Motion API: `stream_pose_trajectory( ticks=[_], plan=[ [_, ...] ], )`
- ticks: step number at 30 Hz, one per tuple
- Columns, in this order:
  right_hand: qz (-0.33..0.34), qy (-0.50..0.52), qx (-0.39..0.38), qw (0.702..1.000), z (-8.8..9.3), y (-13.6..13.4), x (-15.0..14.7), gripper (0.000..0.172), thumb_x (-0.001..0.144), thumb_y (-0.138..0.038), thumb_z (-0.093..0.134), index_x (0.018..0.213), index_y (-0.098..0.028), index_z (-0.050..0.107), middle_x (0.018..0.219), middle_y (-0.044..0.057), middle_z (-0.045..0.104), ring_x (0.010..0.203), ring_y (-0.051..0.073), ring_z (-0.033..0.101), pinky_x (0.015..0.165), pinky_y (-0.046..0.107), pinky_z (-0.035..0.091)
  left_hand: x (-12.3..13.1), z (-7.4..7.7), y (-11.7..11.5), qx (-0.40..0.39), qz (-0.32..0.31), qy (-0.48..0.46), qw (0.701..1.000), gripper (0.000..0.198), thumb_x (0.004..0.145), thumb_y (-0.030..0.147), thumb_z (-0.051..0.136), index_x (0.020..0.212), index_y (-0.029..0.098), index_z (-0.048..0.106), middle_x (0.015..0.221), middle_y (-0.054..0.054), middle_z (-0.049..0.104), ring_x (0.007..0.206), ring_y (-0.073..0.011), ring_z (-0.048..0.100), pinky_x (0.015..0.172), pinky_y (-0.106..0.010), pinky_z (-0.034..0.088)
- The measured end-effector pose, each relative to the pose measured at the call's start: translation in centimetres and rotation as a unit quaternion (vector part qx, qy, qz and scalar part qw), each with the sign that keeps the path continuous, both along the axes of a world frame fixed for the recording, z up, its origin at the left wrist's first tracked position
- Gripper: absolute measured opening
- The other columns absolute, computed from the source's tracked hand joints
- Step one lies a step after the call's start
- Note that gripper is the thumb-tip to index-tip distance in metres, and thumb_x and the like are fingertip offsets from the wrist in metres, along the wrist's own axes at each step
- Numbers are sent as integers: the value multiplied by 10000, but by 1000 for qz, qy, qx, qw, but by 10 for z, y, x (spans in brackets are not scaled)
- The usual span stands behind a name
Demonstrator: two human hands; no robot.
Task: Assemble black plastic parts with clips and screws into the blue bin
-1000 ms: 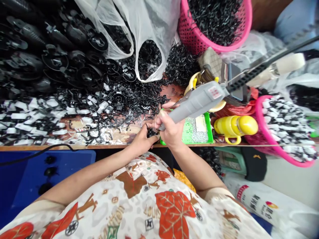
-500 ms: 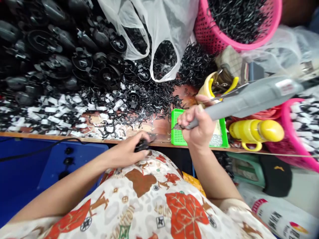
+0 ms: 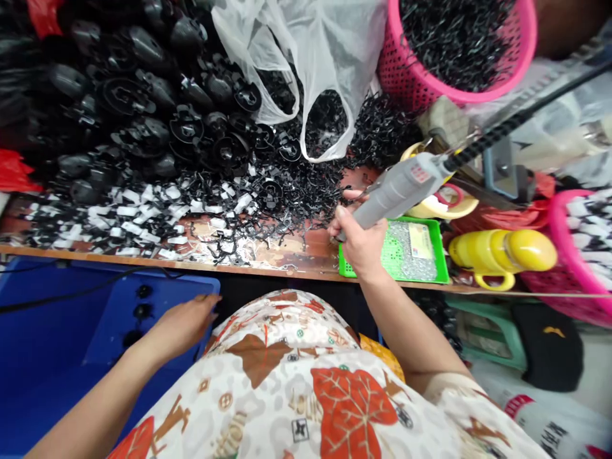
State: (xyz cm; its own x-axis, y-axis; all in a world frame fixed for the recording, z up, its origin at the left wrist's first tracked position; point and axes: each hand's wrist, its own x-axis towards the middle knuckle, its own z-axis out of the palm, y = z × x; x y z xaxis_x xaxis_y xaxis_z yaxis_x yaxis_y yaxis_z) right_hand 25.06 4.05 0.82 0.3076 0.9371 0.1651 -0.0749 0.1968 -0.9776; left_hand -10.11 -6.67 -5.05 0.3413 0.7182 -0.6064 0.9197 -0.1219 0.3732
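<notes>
My left hand (image 3: 184, 324) is over the right rim of the blue bin (image 3: 102, 319), back upward. Its fingers point right and are mostly hidden below the hand, so whether it holds anything cannot be seen. My right hand (image 3: 361, 242) is wrapped round a grey electric screwdriver (image 3: 399, 191) with a black cord (image 3: 507, 131). The tool slants down to the left, and its tip is hidden behind my fingers. Beneath this hand lies a green tray (image 3: 442, 255) with small silvery screws (image 3: 415, 261) and a paper label. A few round black parts (image 3: 142, 311) show in the blue bin.
Black housings (image 3: 148, 48) are heaped at the back left. White-and-black pieces (image 3: 129, 213) and small black parts lie along the table (image 3: 268, 255). A white plastic bag (image 3: 329, 51), pink baskets (image 3: 449, 92), a yellow bottle (image 3: 502, 250) and a tape roll (image 3: 444, 204) are around.
My left hand has gone from the table edge, where it held a black part, left to the blue bin. The screwdriver has swung more upright, and my right hand has shifted slightly left.
</notes>
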Motion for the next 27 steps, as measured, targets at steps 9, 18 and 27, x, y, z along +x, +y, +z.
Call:
stream_pose_trajectory(
  ticks=[9, 18, 27],
  plan=[
    [-49, -67, -29, 996, -4, 12, 10, 369, 813, -449, 779, 1068, -220, 644, 731, -54, 639, 631, 106, 616, 608, 262, 496, 128, 35, 91, 314, -23, -107, 943, 114, 955, 241, 540, 972, 197, 643, 1017, -114, 629, 995, -287, 594, 876, -407, 483],
    [-43, -149, -72, 985, -13, 8, 24, 447, 792, -517, 780, 1077, -198, 651, 996, 60, 682, 950, 195, 623, 920, 378, 495, 134, 19, 99, 305, -17, -137, 942, 113, 969, 219, 499, 921, 183, 594, 992, -115, 615, 971, -281, 567, 859, -408, 451],
    [-137, -170, 19, 976, -19, -26, 11, 210, 926, -343, 656, 1109, -241, 649, 1073, 58, 641, 991, 192, 617, 932, 381, 505, 117, 26, 94, 242, 134, -274, 921, 90, 987, 286, 491, 956, 213, 533, 908, -39, 614, 842, -204, 581, 784, -334, 457]
  ],
)
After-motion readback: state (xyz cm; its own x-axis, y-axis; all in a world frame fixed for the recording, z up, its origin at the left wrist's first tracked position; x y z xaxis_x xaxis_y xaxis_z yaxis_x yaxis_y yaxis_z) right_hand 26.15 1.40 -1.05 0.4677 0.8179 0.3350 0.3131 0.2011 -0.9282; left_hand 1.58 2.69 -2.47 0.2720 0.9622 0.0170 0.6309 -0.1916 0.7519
